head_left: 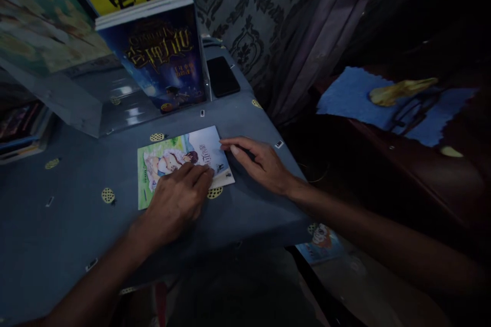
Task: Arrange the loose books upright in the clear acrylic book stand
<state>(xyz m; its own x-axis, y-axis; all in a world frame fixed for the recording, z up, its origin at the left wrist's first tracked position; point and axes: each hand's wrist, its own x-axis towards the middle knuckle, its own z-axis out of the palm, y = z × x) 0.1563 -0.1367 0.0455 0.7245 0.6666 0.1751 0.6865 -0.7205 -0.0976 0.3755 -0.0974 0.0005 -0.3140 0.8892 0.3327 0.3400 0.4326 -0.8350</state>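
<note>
"Booklet (186, 150), illustrated cover: where is it lying, and what are the hands doing?"

"One, lying flat toward the right edge of the cloth-covered surface (76, 230), near its front edge. Left hand (180, 196), one: resting palm-down over the booklet's near side, fingers bending; whether it is pinching anything, I cannot tell. Right hand (264, 163), one: holding its fingers loosely extended, tips meeting the booklet's right side."

"Other stock?"

"Phone (223, 76), one, black: lying by the surface's right edge, beyond the booklet. Book pile (23, 135), one: sitting at the left edge, its count too dark to tell."

"Containers?"

"Clear stand (72, 102), one: standing toward the back of the surface, holding upright books on its right side. Dark-blue book (169, 61), one, is facing front; more white edges are showing behind it."
</note>
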